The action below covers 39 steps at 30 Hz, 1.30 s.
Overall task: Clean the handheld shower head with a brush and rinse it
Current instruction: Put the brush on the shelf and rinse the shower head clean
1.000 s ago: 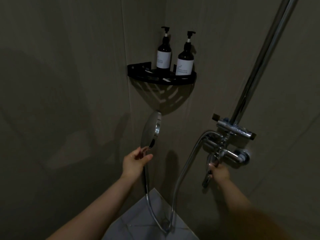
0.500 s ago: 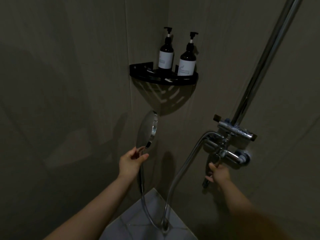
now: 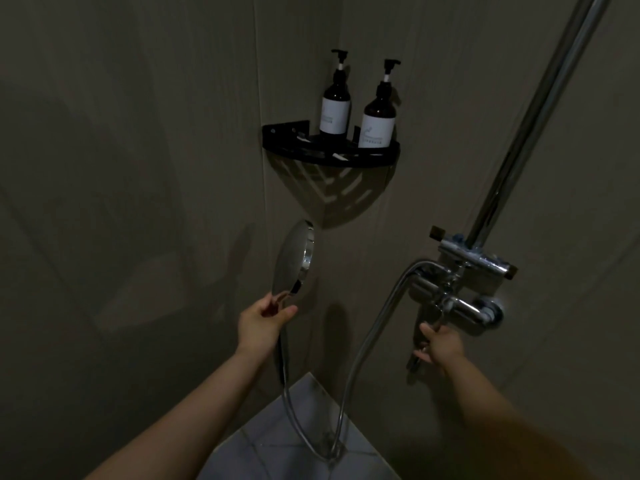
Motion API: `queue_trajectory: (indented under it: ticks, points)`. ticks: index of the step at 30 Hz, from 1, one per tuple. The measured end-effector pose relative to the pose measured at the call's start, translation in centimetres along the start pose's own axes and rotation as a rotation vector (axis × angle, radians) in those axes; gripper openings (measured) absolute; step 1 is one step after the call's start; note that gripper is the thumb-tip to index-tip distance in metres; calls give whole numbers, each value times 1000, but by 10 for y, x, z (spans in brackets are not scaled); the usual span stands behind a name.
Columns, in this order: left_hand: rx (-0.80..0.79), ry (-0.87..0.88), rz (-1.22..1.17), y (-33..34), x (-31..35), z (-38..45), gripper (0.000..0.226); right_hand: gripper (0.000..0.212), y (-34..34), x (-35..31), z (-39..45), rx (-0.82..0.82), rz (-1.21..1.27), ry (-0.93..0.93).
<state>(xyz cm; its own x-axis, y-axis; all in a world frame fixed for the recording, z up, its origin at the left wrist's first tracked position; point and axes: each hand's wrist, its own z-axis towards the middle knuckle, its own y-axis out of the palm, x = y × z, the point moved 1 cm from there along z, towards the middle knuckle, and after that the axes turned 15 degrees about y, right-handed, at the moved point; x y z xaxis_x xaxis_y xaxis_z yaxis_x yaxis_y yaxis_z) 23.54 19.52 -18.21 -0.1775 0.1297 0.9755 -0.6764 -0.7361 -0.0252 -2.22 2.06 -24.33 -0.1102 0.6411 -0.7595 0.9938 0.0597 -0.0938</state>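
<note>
Since there's no brush anywhere in view and no water showing at the head, I'd say you're at the rinse step, about to turn the water on or change it. Can't tell which.

Biggest thing first: the chrome riser pipe (image 3: pixel 540 116) runs up toward 1 o'clock, and the mixer valve (image 3: pixel 460 292) sits under it at about 3 o'clock. The black corner shelf (image 3: pixel 329 152) with two pump bottles (image 3: pixel 355 105) hangs at 12 o'clock, well apart from what you're doing.

The hose (image 3: pixel 367 344) loops down from the valve toward 6 o'clock and back up to your left hand (image 3: pixel 263 323), which is wrapped around the handle of the shower head (image 3: pixel 294 258). That one's just left of centre, below the shelf, held upright and edge-on to you. It looks like a round, flat disc with a shiny chrome rim. It's too dark to judge how clean it is.

Your right hand (image 3: pixel 441 348) is at 4 o'clock with fingers curled on the lever (image 3: pixel 420 358) hanging under the valve.

Next move, I reckon: work that lever gently and keep the head aimed at the wall, or you'll spray yourself.
</note>
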Motion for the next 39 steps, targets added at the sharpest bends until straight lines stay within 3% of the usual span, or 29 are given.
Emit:
queue_trajectory:
  ticks: [9, 15, 21, 24, 28, 32, 39]
  points:
    - [-37, 7, 18, -3, -5, -2, 35, 20, -1, -1, -3, -6, 14, 21]
    - [-24, -1, 23, -2, -7, -2, 39, 4, -1, -2, -4, 2, -4, 7]
    - [-17, -25, 4, -3, -9, -3, 47, 3, -1, -2, -4, -3, 4, 20]
    - [-12, -17, 23, -3, -9, -4, 49, 15, -1, -2, -5, 5, 3, 14]
    - [-3, -15, 12, -5, -10, -5, 44, 4, -2, -1, -4, 18, -25, 13]
    - [1, -44, -11, -9, -13, -3, 45, 29, -2, -1, -3, 33, -52, -10]
    - [1, -38, -16, -8, -16, -4, 42, 30, -2, -4, -9, 41, -62, 3]
